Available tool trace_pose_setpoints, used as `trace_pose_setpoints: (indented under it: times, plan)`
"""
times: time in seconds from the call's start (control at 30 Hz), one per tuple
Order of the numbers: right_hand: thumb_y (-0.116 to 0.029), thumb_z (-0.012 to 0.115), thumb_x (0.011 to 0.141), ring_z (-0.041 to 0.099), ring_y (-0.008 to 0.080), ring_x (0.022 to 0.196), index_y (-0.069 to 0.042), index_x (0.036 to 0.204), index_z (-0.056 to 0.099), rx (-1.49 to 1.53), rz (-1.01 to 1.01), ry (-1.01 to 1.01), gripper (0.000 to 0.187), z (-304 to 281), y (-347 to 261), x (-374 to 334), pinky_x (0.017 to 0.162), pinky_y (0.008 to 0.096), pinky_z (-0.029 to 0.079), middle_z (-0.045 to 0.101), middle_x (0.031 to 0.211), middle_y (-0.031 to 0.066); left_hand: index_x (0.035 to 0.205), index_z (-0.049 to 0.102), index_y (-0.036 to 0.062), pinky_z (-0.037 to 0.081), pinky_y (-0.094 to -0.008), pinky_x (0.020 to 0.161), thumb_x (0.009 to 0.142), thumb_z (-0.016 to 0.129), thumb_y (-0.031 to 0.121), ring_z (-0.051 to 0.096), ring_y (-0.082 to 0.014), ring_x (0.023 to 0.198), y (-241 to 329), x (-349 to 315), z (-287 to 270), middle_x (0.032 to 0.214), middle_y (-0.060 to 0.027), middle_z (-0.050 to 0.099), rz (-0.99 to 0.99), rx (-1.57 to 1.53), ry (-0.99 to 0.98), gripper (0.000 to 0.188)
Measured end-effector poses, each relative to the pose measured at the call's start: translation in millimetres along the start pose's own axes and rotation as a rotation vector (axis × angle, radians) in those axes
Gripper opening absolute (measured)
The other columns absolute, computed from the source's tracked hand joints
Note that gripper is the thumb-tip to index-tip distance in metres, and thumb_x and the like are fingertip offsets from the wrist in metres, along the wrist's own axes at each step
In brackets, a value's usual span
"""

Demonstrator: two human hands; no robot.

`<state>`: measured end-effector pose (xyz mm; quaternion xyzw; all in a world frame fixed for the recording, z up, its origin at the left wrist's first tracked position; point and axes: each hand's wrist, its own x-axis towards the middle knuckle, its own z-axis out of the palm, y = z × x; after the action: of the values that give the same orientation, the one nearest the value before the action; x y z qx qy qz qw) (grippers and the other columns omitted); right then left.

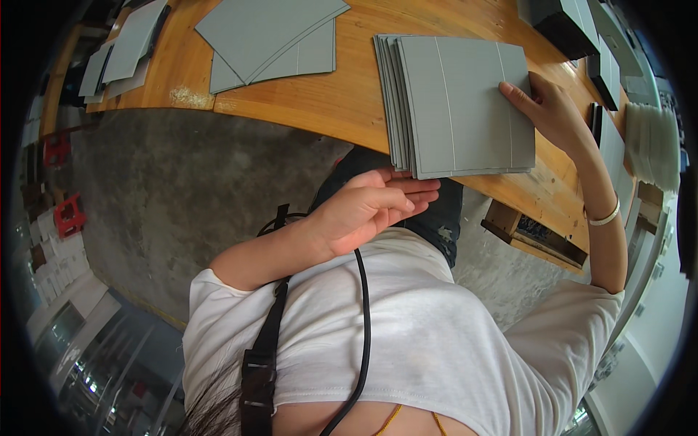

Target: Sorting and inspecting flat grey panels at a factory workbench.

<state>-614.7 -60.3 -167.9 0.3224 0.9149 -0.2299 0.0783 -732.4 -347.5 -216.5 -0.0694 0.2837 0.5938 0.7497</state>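
A stack of grey cardboard sheets (472,109) overhangs the near edge of the wooden table, its top sheet crossed by two pale lines. On its right edge my right hand (556,112) is closed, thumb on the top sheet and fingers behind the edge. My left hand (382,203) is palm up at the stack's near left corner. Its fingers are stretched out at the lower edge, holding nothing that I can see; whether they touch the sheets I cannot tell. Further left lie more grey sheets (280,36), overlapping at angles.
The wooden table (349,109) curves across the top. An open drawer (534,236) juts out below its right part. Dark boxes (563,29) and a pale stack of sheets (649,142) stand at right. Red stools (69,216) are at far left. A black cable (366,312) hangs over my shirt.
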Motion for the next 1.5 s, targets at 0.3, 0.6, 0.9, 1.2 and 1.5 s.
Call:
trace_pose_setpoints:
  times: [0.3,0.6,0.9,1.2,1.5]
  plan:
    - [-0.059,0.054,0.084,0.052,0.0180,0.056,0.001,0.076,0.060,-0.372,0.091,-0.143,0.061,-19,-20,7,0.054,0.0291,0.041,0.057,0.063,0.0119,0.126,0.037,-0.0004,0.038,-0.0320,0.104,0.078,0.054,-0.011,0.046,-0.0242,0.120,-19,15,14,0.128,-0.0169,0.047,-0.096,-0.037,-0.016,0.052]
    - [-0.036,0.068,0.078,0.056,0.0291,0.101,-0.003,0.112,0.059,-0.214,-0.646,0.218,0.048,-1,-26,32,0.087,0.0361,0.046,0.056,0.113,0.0133,0.120,0.040,0.0020,0.037,-0.0315,0.104,0.078,0.056,-0.010,0.047,-0.0235,0.120,-31,25,21,0.126,-0.0150,0.048,-0.063,-0.056,-0.047,0.047]
    - [-0.034,0.068,0.078,0.053,0.0282,0.102,-0.005,0.114,0.058,-0.218,-0.710,0.246,0.047,12,-24,43,0.086,0.0357,0.045,0.055,0.109,0.0100,0.117,0.041,0.0032,0.035,-0.0311,0.106,0.078,0.059,-0.009,0.044,-0.0224,0.122,-44,32,27,0.127,-0.0133,0.047,0.002,-0.064,-0.084,0.044]
    - [-0.042,0.071,0.073,0.055,0.0299,0.096,-0.001,0.104,0.063,-0.180,-0.497,0.351,0.052,21,-32,10,0.083,0.0366,0.046,0.057,0.098,0.0129,0.117,0.047,0.0003,0.036,-0.0303,0.105,0.086,0.060,0.006,0.047,-0.0200,0.118,-41,24,23,0.121,-0.0123,0.052,0.117,-0.022,-0.019,0.034]
    - [-0.046,0.069,0.073,0.055,0.0289,0.088,0.003,0.096,0.062,-0.210,-0.435,0.465,0.054,44,-50,-15,0.078,0.0374,0.044,0.056,0.086,0.0129,0.109,0.057,0.0054,0.040,-0.0298,0.097,0.087,0.063,0.015,0.052,-0.0124,0.108,-34,7,18,0.110,-0.0029,0.058,0.221,0.022,0.086,0.025]
